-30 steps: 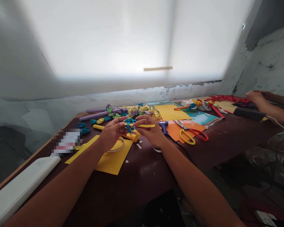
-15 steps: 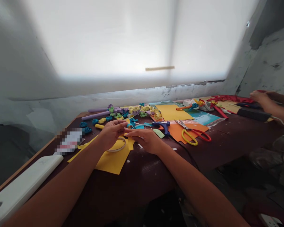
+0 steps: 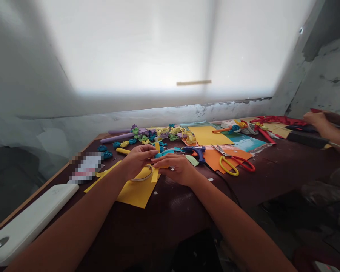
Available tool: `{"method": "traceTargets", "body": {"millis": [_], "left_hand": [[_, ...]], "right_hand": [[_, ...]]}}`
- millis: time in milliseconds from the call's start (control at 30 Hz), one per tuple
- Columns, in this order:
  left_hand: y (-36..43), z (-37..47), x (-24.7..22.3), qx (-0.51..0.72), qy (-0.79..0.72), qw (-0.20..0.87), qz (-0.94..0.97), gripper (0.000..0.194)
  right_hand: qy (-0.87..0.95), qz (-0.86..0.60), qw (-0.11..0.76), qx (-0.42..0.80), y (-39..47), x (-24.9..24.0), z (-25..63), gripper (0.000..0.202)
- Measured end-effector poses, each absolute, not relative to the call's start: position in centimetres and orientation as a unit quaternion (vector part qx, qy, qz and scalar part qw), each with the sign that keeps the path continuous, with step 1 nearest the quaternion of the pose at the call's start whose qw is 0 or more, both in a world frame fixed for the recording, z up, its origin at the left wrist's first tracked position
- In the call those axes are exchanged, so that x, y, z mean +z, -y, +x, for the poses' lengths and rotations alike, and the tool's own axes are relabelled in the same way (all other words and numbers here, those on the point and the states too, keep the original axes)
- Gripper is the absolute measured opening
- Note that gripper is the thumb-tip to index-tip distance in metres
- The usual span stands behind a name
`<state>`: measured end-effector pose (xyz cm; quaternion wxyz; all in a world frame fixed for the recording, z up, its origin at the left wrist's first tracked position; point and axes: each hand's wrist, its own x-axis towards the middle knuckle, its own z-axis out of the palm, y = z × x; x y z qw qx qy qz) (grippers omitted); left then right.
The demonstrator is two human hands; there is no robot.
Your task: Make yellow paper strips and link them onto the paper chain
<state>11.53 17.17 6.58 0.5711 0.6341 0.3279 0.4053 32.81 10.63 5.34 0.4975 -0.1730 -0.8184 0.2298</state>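
Note:
Near the middle of the dark table, my left hand (image 3: 138, 160) is closed in a pinch on a yellow paper strip (image 3: 155, 174), which sticks up above the fingers and hangs down below them. My right hand (image 3: 177, 169) is closed on the same strip from the right, its fingertips close to the left ones. A pale ring (image 3: 147, 177), perhaps a tape roll, shows under my left hand. Beneath lies a yellow sheet (image 3: 136, 194). Just beyond the fingertips is a blue strip or ring (image 3: 167, 152), partly covered.
A blue glue gun (image 3: 198, 152) and open scissors (image 3: 229, 165) lie to the right, by orange sheets (image 3: 213, 160). Paper flowers (image 3: 124, 143) and purple rolls (image 3: 117, 137) lie behind. A white case (image 3: 36, 219) is at left; another person's hands (image 3: 317, 118) are far right.
The view has shifted slightly. My hands still meet at the strip, which now stands more upright and shows more plainly above and below the fingers.

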Motion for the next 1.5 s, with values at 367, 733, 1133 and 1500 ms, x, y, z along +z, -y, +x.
{"method": "traceTargets", "body": {"millis": [367,733,1133,1500], "left_hand": [[-16.2,12.5,7.1,0.522,-0.231,0.512,0.642,0.015],[-15.6,12.2,7.8,0.471,-0.136,0.580,0.651,0.025],[-15.2,11.8,8.3,0.440,-0.145,0.610,0.643,0.022],[-13.9,12.1,9.2,0.401,-0.166,0.616,0.658,0.024]], "right_hand": [[0.711,-0.243,0.563,0.344,-11.8,4.9,32.9,0.027],[0.577,-0.191,0.571,0.552,-12.3,5.7,33.3,0.039],[0.534,-0.165,0.528,0.639,-12.0,6.1,34.1,0.038],[0.533,-0.163,0.588,0.585,-12.4,5.8,34.1,0.029]]}}
